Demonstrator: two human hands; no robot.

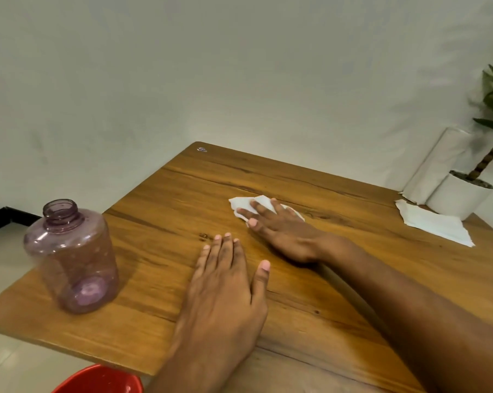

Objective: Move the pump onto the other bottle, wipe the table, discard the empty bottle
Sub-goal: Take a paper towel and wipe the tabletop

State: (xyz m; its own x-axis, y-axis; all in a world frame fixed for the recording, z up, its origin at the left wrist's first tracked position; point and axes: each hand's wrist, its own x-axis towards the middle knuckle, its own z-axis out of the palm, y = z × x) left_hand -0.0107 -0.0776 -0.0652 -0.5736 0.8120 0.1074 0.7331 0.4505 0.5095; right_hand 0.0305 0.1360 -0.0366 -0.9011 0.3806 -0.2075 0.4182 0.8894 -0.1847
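bottle (73, 258): clear purple plastic, empty, uncapped, upright near the worktop's (183, 194) left edge
tissue (249, 205): white, crumpled, flat on the worktop's middle, pressed under the right hand (282, 231)

Purple bottle (73, 259), white tissue (246, 204)

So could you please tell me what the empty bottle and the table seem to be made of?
The empty bottle looks like clear purple-tinted plastic: glossy, see-through, with a moulded threaded neck. The table shows brown wood grain with a smooth sheen; whether solid wood or laminate cannot be told.
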